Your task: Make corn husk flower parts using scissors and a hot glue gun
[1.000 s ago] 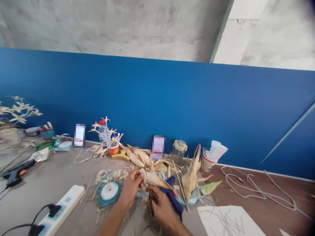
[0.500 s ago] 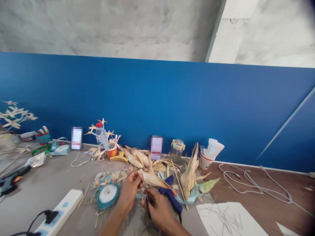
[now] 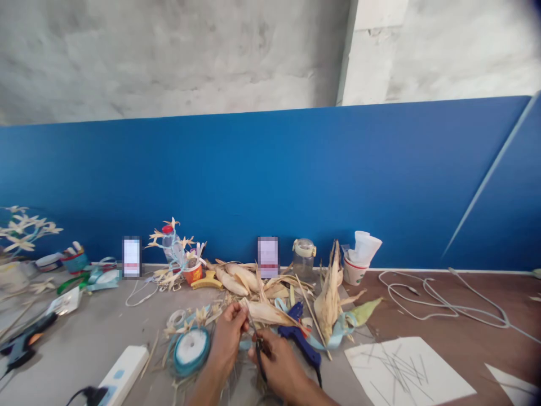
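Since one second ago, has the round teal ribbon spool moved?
No: the spool stays just right of the white plastic power strip; the camera view shifted.

Bare grey wall (image 3: 169,62) up top, big blue partition (image 3: 236,175) below it, two-tone tabletop underneath.
The wall looked like raw concrete, all blotchy, and a paler pillar (image 3: 376,62) stood right of centre with a chipped spot (image 3: 375,34) on it, plus a darker shadowy band just left of it. The partition ran the full width, a light strip (image 3: 499,159) slanting down it at far right. Tabletop was grey (image 3: 101,321) on the left, reddish brown (image 3: 486,349) on the right. Light was pretty soft honestly.
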### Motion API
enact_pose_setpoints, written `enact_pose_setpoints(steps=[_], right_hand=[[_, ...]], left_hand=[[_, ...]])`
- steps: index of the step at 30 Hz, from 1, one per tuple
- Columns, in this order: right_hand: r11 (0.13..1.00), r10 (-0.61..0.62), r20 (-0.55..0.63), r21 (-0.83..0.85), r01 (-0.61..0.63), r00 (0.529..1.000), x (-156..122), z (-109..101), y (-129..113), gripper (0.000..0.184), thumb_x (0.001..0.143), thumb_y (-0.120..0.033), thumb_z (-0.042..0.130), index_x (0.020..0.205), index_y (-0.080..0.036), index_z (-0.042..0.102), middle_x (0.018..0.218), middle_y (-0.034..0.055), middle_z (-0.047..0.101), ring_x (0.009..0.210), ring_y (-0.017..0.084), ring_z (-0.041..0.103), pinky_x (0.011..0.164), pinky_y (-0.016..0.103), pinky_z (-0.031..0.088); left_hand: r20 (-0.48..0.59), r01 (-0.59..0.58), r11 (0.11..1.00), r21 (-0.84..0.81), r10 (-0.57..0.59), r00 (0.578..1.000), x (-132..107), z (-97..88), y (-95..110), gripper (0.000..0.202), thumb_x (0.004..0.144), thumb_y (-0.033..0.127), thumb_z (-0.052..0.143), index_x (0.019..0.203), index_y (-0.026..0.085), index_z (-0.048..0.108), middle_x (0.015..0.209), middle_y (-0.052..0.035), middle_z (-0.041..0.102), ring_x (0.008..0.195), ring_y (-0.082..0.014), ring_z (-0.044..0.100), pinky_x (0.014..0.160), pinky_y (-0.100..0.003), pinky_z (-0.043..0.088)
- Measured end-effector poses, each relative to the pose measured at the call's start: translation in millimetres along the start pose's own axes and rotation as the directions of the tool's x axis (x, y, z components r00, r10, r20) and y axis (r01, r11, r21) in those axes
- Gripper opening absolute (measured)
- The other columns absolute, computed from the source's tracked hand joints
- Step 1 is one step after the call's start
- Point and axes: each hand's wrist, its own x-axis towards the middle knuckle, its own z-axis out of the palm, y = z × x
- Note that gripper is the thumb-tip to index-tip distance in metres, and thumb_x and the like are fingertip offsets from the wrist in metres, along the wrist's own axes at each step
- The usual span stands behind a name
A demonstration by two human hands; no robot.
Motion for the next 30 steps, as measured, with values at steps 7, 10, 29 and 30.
enact_pose_setpoints(steps=[7,10,29,30], right_hand=[[1.000,0.012,0.009,-0.011,-0.012,1.000,1.9,3.5,8.7,0.018,0.071,-0.021,0.054,0.085,-0.020,0.066,0.068,0.0008,0.064,0.058,0.015,0.051,0.056,0.024,0.037],[0.999,0.035,0.033,-0.018,-0.035,0.999,1.6,3.0,6.0,0.017,0.072,-0.020,0.053,0.084,-0.019,0.065,0.067,0.0002,0.064,0.059,0.015,0.052,0.056,0.022,0.038],[0.998,0.009,0.006,0.061,-0.009,1.000,6.1,3.1,9.4,0.022,0.068,-0.020,0.054,0.086,-0.018,0.067,0.071,0.0003,0.065,0.064,0.015,0.054,0.061,0.022,0.041],[0.998,0.002,0.008,0.067,-0.003,1.000,6.6,2.5,9.4,0.023,0.068,-0.020,0.054,0.087,-0.018,0.067,0.072,0.0004,0.065,0.064,0.015,0.055,0.062,0.022,0.041]], left_hand=[[-0.007,-0.046,0.997,-0.054,0.046,0.999,3.5,-2.0,-5.8,0.040,0.060,0.052,0.075,0.064,0.018,0.054,0.048,0.0060,0.048,0.046,-0.0083,0.041,0.048,-0.021,0.030],[-0.010,-0.041,0.996,-0.084,0.040,0.999,2.4,-1.3,-2.1,0.040,0.058,0.050,0.077,0.062,0.017,0.053,0.047,0.0065,0.047,0.045,-0.0073,0.040,0.048,-0.020,0.030],[0.127,0.046,0.996,-0.081,-0.035,0.991,1.6,-1.1,3.9,0.040,0.051,0.045,0.081,0.059,0.015,0.055,0.047,0.0066,0.048,0.040,-0.0043,0.038,0.043,-0.019,0.026],[0.139,0.056,0.995,-0.081,-0.045,0.989,1.1,-1.4,4.7,0.040,0.050,0.045,0.081,0.059,0.015,0.055,0.047,0.0066,0.048,0.039,-0.0044,0.038,0.043,-0.019,0.026]])
